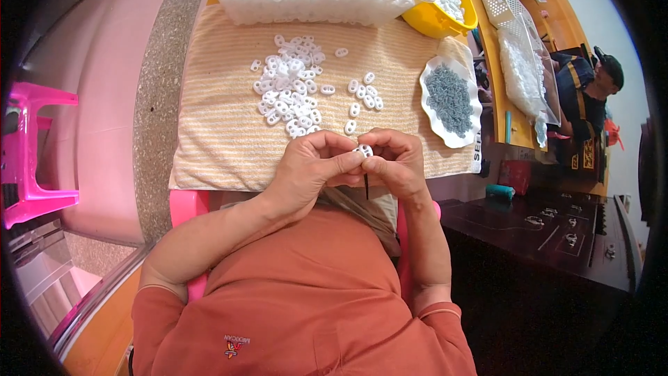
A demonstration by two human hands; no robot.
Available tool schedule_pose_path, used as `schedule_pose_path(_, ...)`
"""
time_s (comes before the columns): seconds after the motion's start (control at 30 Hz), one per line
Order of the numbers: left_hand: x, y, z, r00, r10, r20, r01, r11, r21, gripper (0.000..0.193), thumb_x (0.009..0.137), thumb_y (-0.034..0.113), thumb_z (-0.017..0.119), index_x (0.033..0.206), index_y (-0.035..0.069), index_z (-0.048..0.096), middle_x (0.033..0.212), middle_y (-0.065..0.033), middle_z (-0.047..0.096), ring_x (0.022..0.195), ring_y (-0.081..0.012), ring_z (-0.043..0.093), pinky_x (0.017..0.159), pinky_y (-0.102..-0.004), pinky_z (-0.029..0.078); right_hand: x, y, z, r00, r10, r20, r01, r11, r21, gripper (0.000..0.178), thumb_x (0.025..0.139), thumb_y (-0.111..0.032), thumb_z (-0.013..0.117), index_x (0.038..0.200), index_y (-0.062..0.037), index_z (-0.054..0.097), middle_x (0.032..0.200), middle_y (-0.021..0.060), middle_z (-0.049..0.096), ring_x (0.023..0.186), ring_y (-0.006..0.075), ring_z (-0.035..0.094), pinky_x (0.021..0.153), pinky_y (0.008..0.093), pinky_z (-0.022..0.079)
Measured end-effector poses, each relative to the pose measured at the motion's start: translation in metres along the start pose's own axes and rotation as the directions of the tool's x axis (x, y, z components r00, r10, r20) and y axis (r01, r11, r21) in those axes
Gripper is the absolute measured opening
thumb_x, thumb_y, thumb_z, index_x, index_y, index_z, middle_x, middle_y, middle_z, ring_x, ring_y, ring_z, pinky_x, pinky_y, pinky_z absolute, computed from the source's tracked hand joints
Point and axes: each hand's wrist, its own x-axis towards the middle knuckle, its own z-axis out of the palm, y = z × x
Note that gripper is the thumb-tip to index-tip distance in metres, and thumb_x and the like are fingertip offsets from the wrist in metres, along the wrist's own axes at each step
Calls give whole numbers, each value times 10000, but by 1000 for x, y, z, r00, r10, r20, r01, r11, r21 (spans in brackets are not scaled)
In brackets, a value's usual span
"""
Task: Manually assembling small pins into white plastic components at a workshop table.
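a small white oval plastic piece with two holes [364,152] is held between the fingertips of both hands, above the near edge of a striped yellow-and-white towel cloth [219,97]. the left hand [306,166] comes to it from nine o'clock and pinches it with thumb and forefinger; the right hand [398,161] comes from three o'clock and pinches it also, with its thumb at the lower side. at six o'clock of the piece, a thin black strip [367,185] hangs down; i cannot tell if it is joined to the piece. just beyond the fingers, at eleven o'clock, lies one loose white piece [351,127], and at twelve o'clock there is a small group of similar white pieces [371,91]. between ten and eleven o'clock is a bigger loose pile of white oval pieces [287,90]. at two o'clock stands a white plate with a wavy rim [454,142], which carries many small grey pieces [449,99]. farther, between eleven and twelve o'clock, is a clear plastic box [306,7] full of white pieces, and at one o'clock a yellow plastic basin [435,24], which contains white pieces too. well apart, between two and three o'clock, another person in dark clothes [581,90] is seen.
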Motion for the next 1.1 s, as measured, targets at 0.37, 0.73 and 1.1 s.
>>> schedule_pose_path(0.37, 3, -2, -2, 995, -70, 75, 76, 994, -81, 122, 863, 75, 688, 947, 41, 607, 890, -40, 640, 804, -126, 651, 711, -257, 581, 1, 0, 5, 994, -82, 73, 81, 997, 18, 343, 742, -144, 812, 992, 23, 647, 889, 66, 591, 783, 120, 573, 690, 227, 481)
schedule_pose_path(0.73, 4, -1, -1, 995, -64, 74, 73, 989, -125, 127, 884, 54, 652, 999, 10, 622, 926, -64, 651, 828, -140, 658, 739, -269, 591, 0, 4, 0, 995, -94, 24, 93, 995, 44, 351, 741, -139, 815, 1007, 23, 654, 942, 93, 610, 813, 141, 607, 729, 240, 508)
schedule_pose_path(1.1, 0, 0, -1, 992, -44, 119, 61, 987, -149, 81, 871, 55, 671, 885, 30, 596, 885, -63, 648, 800, -145, 660, 724, -268, 597, 1, 6, 2, 985, -152, 78, 140, 980, 140, 222, 737, 64, 698, 954, 34, 661, 896, 86, 565, 808, 164, 617, 712, 291, 598)
